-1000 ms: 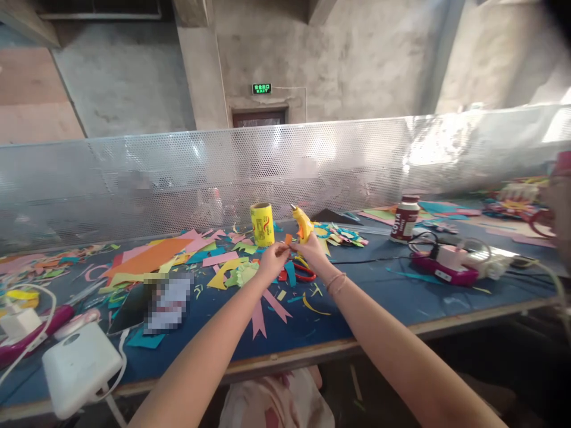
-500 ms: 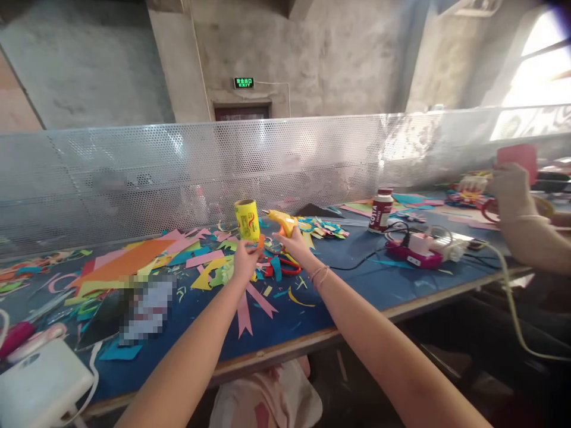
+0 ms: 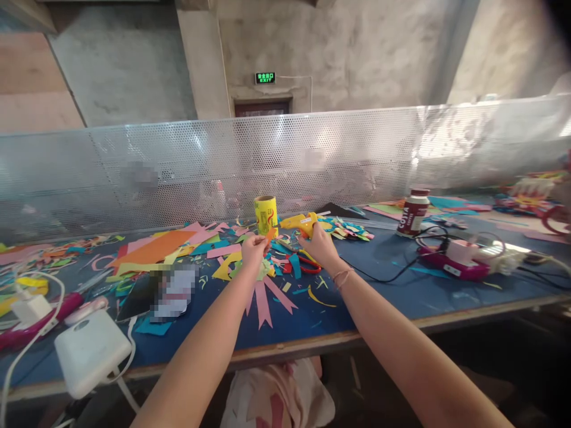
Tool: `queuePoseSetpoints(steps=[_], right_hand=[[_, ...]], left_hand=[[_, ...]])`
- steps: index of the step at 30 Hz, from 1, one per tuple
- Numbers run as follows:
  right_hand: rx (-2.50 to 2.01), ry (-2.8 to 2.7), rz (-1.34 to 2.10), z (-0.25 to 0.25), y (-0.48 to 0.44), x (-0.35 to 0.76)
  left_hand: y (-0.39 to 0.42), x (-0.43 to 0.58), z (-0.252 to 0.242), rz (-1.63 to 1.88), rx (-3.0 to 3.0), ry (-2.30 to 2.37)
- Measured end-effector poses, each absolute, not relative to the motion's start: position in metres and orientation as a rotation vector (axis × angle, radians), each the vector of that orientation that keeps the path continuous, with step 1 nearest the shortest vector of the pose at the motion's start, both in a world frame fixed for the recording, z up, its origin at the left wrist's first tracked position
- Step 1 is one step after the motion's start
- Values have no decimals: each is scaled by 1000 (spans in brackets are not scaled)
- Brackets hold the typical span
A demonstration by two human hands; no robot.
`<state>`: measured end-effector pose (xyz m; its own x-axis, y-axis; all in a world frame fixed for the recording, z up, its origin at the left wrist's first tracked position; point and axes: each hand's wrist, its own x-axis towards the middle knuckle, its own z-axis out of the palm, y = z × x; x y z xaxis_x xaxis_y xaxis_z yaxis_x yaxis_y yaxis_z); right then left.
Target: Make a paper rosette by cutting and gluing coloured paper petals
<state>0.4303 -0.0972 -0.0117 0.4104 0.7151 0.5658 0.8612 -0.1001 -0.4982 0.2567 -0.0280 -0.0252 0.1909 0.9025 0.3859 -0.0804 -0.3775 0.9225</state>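
Note:
My right hand [image 3: 322,245] is wrapped round a yellow hot glue gun [image 3: 300,222], its nozzle pointing left. Close to that nozzle, my left hand [image 3: 253,249] pinches a small orange paper strip [image 3: 270,234]. Just behind the strip a yellow tape roll [image 3: 266,214] stands upright. Below my hands lies a paper rosette with pink paper tails [image 3: 264,309], partly hidden by my left forearm. Red-handled scissors [image 3: 310,264] rest on the table under my right hand, partly covered by paper scraps.
Coloured paper sheets [image 3: 154,248] and scraps cover the left. A phone [image 3: 176,291] and a white charger box [image 3: 93,351] lie nearer. To the right are a brown bottle [image 3: 413,213] and a magenta power strip [image 3: 455,264] with cables. A perforated metal screen [image 3: 339,160] closes off the back.
The view has swung left, so things appear further right. The glue gun has turned more level, its nozzle now lower and nearer the orange strip. The neighbour's raised arm is mostly out of view.

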Motion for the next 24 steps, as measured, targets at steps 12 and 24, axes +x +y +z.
queuePoseSetpoints(steps=[12, 24], right_hand=[[-1933, -1405, -290, -13, -97, 438], [-1936, -1423, -289, -13, -97, 438]], left_hand=[[-35, 259, -17, 1352, 1252, 854], [-34, 260, -19, 1349, 1321, 826]])
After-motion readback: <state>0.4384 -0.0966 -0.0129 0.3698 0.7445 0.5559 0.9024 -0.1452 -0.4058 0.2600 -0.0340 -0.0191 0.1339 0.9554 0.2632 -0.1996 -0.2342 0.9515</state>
